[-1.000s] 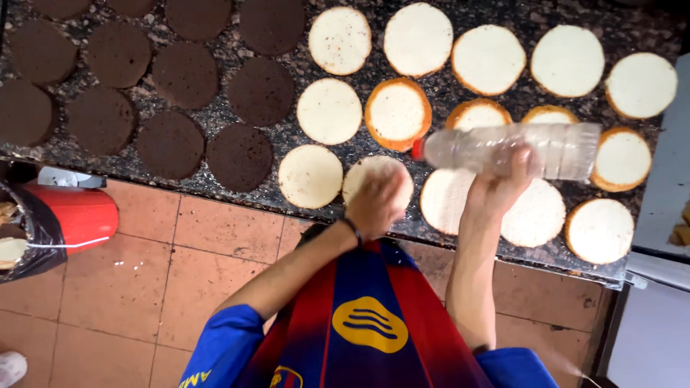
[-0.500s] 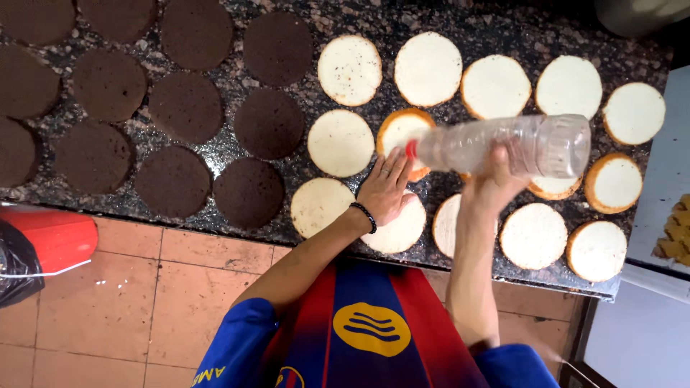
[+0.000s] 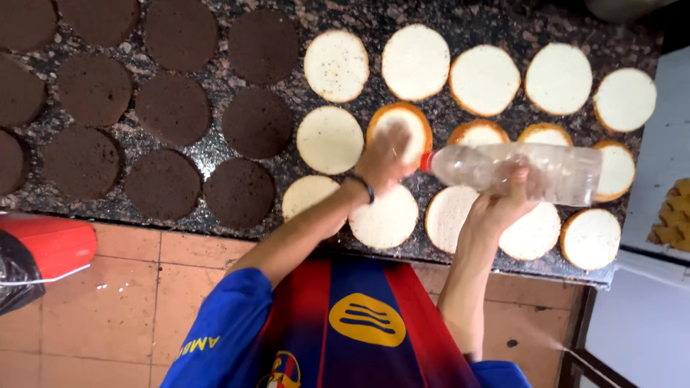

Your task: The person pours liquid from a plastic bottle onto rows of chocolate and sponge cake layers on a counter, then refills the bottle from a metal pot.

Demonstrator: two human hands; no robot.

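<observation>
Beneath both hands spreads a speckled granite counter, with dark chocolate cake rounds well off to the left hand's side and pale sponge rounds around and beyond the hands. The right hand is clamped around the middle of a clear plastic bottle, held sideways with its red cap pointing toward the left hand; it looks light, thin-walled and squeezable, best gripped mid-body. The left hand rests flat, fingers together, on a sponge round; it is likely soft and crumbly.
</observation>
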